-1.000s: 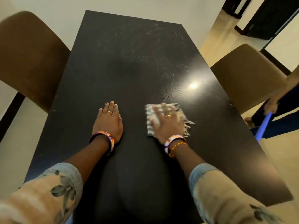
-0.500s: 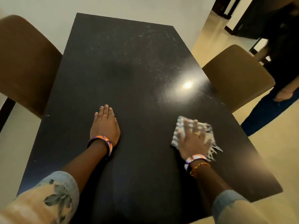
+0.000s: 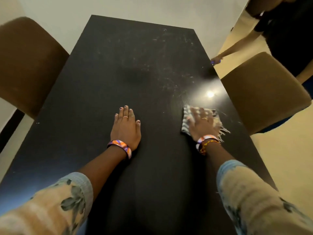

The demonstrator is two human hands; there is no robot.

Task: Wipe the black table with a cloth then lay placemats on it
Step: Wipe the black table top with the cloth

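Black wood-grain tabletop (image 3: 105, 92) carries a striped, fringed grey-and-white cloth (image 3: 186, 116) near its right edge, pinned flat under the right hand (image 3: 202, 123), fingers straight and spread. The left hand (image 3: 126, 128) rests flat and empty left of the cloth. White smears beyond the cloth look uncleaned; long, overlapping, firmly pressed strokes would suit them. Brown upholstered chairs (image 3: 264, 92) flank the tabletop; another person's hand (image 3: 216, 59) reaches near its far right edge. No placemats show.

The black wood-grain tabletop (image 3: 118, 68) has a semi-gloss finish, scuffed with pale scratches at its far right. The striped woven cloth (image 3: 186, 122) has a frayed fringe. Two brown chairs (image 3: 25, 65) look velvety and matt.
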